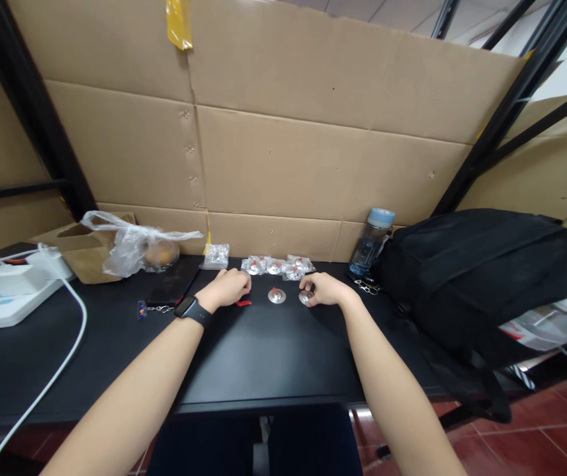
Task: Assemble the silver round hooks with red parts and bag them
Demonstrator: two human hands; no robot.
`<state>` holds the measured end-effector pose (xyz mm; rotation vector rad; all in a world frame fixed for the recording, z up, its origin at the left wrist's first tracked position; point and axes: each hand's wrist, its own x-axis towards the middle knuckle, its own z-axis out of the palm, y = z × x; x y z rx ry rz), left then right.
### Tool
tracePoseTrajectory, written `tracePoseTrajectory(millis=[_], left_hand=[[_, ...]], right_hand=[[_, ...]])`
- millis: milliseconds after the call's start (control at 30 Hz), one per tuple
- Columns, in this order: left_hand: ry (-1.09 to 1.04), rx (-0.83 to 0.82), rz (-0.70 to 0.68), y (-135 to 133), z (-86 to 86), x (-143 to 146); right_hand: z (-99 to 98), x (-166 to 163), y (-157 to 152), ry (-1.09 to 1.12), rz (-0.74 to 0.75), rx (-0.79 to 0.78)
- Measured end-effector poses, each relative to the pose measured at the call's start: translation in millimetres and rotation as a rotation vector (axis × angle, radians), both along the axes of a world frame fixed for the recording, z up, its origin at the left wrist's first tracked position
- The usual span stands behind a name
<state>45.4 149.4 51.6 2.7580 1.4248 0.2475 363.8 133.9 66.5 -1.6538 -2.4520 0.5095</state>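
My left hand [229, 288], with a dark watch [192, 309] on its wrist, rests on the black table with fingers curled in. By its fingertips lies a short red cord [244, 303]; whatever is inside that hand is hidden. My right hand [327, 289] pinches the edge of a small silvery round disc [305, 297], which looks like a finger cymbal and is partly covered by the fingers. Between the hands a similar domed disc [276, 297] with a red cord at its centre lies flat. Behind them, several such discs sit in clear plastic packets [276, 266].
Another clear packet [216, 256] stands near the cardboard wall [283, 172]. To the left are a plastic bag [137, 248], a dark flat item [171, 281], a keychain [159, 309] and a white power strip [15, 304]. A water bottle [370, 244] and black backpack [476, 277] occupy the right.
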Motion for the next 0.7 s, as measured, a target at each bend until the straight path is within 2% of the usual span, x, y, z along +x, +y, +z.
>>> tracePoseTrajectory(millis=[167,333,467,600,700], left_hand=[[-0.218,0.052,-0.019,0,2.7,4],[-0.475,0.111,-0.058,-5,12.3,11],[-0.618,0.097,-0.083,-13,18.6,18],[-0.711,0.084,-0.047,-22,23.9,26],[-0.709,0.1,-0.051,-28,27.1,32]], right_hand=[[0.1,-2,-2,0.024,-0.058,0.099],[3.2,-7,-4,0.212,-0.071,0.184],[5.9,-23,-8,0.507,-0.006,0.211],[6.2,-48,-15,0.921,0.103,0.13],[3.8,-65,-21,1.139,0.105,0.086]])
